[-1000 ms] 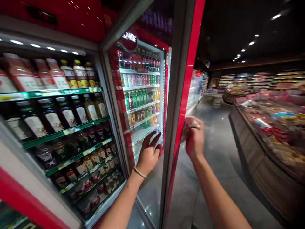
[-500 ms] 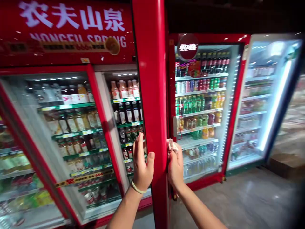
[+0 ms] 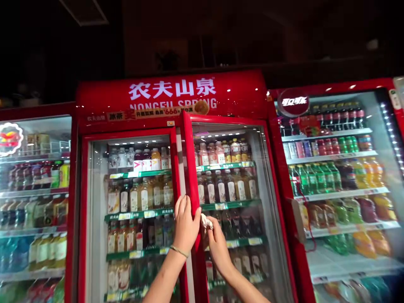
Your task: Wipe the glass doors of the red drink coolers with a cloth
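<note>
The red-framed glass door (image 3: 192, 168) of the drinks cooler stands slightly ajar. Against the free edge of its frame rests my left hand (image 3: 185, 225), fingers stretched upward and thumb apart; a thin band circles that wrist. My right hand (image 3: 220, 248) is on the front side of the door, close to the same edge, closed on a crumpled white tissue (image 3: 206, 221). The tissue is by the red frame; whether it touches cannot be made out. Behind the glass are rows of bottles (image 3: 225, 186) on green-edged shelves.
To the left is the cooler's other door (image 3: 139, 227), shut over more bottles. A cooler with cans and bottles (image 3: 334, 176) stands on the right, and another lit cooler (image 3: 34, 189) at the far left. A red lit sign (image 3: 172, 92) runs along the top.
The door has swung from edge-on toward the cooler, so its gap is now narrow. Both hands moved with its edge, the right still holding the tissue. My view has shifted upward.
</note>
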Tool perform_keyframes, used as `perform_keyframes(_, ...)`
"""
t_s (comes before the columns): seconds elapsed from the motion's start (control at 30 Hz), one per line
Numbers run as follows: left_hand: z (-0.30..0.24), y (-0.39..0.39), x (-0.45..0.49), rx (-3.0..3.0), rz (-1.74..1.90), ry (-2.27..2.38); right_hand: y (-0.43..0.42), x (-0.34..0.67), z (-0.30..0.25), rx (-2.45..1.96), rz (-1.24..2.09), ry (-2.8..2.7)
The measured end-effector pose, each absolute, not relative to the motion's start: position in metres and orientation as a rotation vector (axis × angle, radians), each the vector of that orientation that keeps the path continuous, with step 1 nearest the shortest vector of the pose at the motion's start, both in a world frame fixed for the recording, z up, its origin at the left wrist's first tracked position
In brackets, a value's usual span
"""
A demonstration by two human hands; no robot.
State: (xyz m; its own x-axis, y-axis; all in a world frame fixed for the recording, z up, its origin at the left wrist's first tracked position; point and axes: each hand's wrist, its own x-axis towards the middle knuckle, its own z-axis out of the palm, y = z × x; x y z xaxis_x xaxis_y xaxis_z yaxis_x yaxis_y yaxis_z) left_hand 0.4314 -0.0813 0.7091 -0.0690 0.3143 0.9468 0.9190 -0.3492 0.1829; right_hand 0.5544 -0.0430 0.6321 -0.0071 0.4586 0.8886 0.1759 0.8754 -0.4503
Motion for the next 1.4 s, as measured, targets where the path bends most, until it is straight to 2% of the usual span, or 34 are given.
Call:
perform_keyframes(0.17, 0.758, -0.036, 0.393, -1.582, -1.359, -1.05, 0.026, 0.574, 0.697, -0.56, 0.161, -1.454)
perform_keyframes(0.3, 0.813, 0.014, 0.387, -1.575, -1.205, -0.93, 0.061, 0.607, 0.783, -0.504, -0.185, -1.526)
perform_keyframes(0.43, 0.856, 0.078, 0.394, -1.587, -1.073, -1.023, 0.098, 0.615, 0.869, -0.427, -0.543, -1.641)
perform_keyframes(0.7, 0.866, 0.141, 0.399, -1.47, -0.908, -1.127, 0.176, 0.567, 0.991, -0.354, -1.072, -1.903)
perform_keyframes(0.8, 0.864, 0.142, 0.4, -1.43, -0.901, -1.095, 0.194, 0.546, 1.007, -0.351, -1.147, -1.883)
perform_keyframes(1.0, 0.861, 0.144, 0.396, -1.459, -0.948, -1.054, 0.21, 0.529, 1.004, -0.231, -1.088, -1.896)
perform_keyframes(1.4, 0.861, 0.144, 0.393, -1.465, -0.957, -1.021, 0.202, 0.514, 1.01, -0.35, -0.948, -1.755)
